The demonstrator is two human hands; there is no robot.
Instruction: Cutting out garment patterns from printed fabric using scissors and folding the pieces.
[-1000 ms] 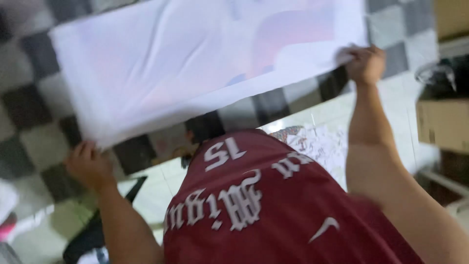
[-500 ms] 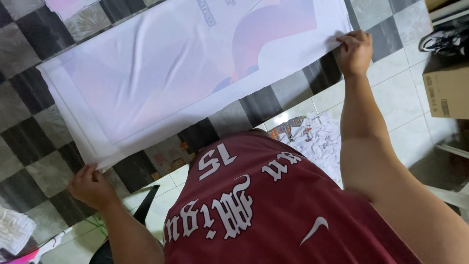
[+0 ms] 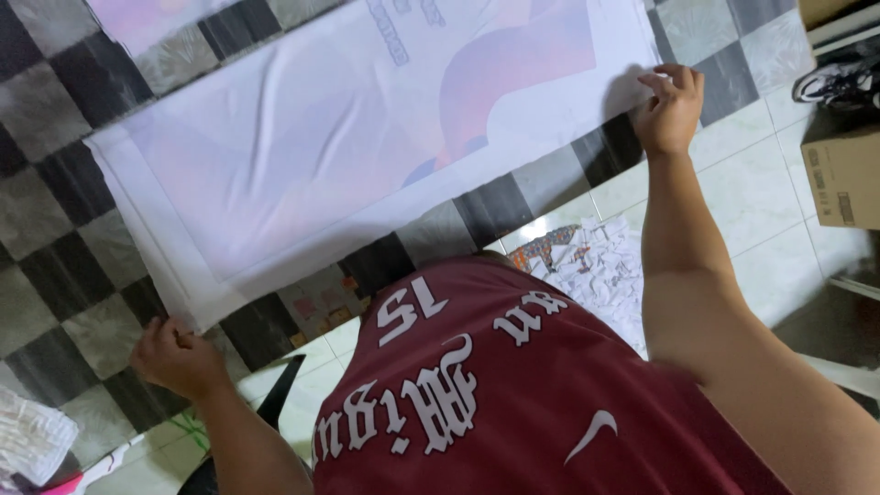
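The left hand (image 3: 176, 356), at the lower left of the frame, pinches one corner of a large white printed sheet (image 3: 367, 156); the right hand (image 3: 671, 110), at the upper right, pinches the opposite end of the same near edge, fingers curled over it. The sheet lies spread across a black and grey checkered floor (image 3: 55, 183), filling the upper half of the frame, with soft pink and purple shapes printed on it. It looks thin, light and limp, likely to wrinkle or sag, so its corners seem the best holds. A maroon jersey (image 3: 513, 403) fills the lower middle; a cardboard box (image 3: 841, 179) sits at the right edge.
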